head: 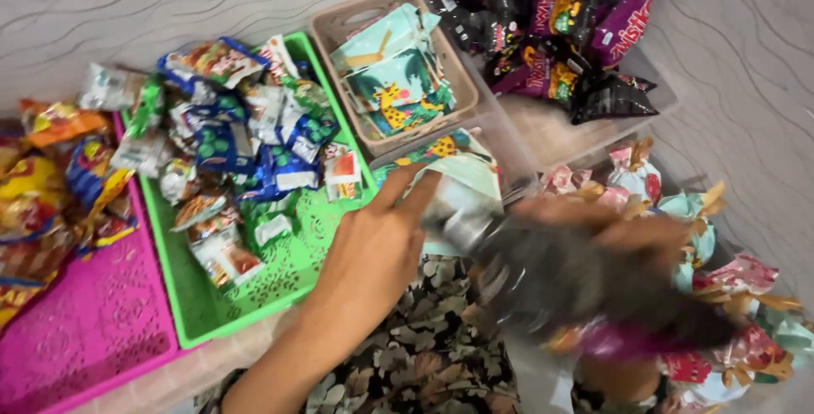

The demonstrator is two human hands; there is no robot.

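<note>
The dark snack packet [585,287], blurred by motion in the lower right of the frame, sits in the right hand [627,232], whose fingers curl over its top edge in a closed grip. It looks like a glossy foil pouch, so I judge it light, soft and crinkly, with little stiffness and a slick skin that could slide through a loose hold. Whatever is inside is probably brittle, so a hard squeeze across the puffed middle seems unwise; the flat sealed seam at either end, or a light pinch across the narrow width, looks like the better place to take it.

The left hand [373,253] reaches from the lower centre toward the middle of the frame, fingers stretched out and parted, fingertips touching a printed paper bag [458,168] with a giraffe pattern (thin, floppy stuff that would crease easily). It grips nothing that I can see.

Just above that bag stands a beige basket [335,28] holding more of the same printed bags. To its left a green tray [203,304] carries a heap of small blue, white and orange sachets, and a pink tray [85,329] lies in the lower left beside a pile of yellow packets [34,202]. In the upper right a clear tub [577,138] holds purple and black packets like the one in hand. Filled, tied-off gift bags [729,278] crowd the right edge. A floral-print garment [432,363] shows at the bottom.
</note>
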